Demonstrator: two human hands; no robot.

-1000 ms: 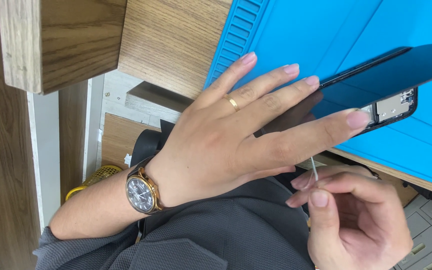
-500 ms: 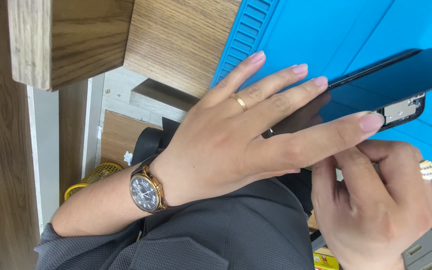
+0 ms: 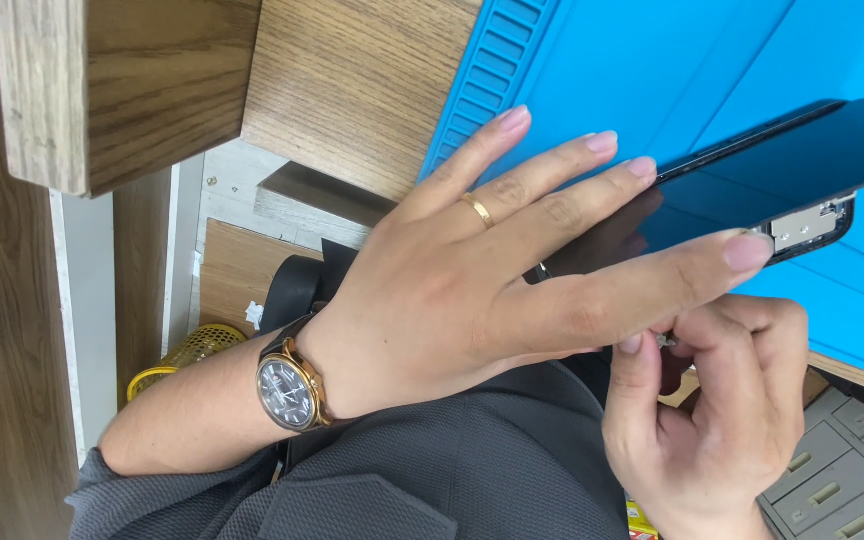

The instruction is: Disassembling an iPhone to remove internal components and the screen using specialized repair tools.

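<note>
Lying on the blue ribbed silicone work mat, the flat dark glass-faced device has one end overhanging the mat's near edge, with bare metal parts showing at its corner. Left hand spreads flat, fingers extended and slightly fanned, pressing on the device; a gold ring and a gold-cased wristwatch are worn. Right hand sits just below that corner, thumb and forefinger pinched on a tiny pale piece, too small to identify.
</note>
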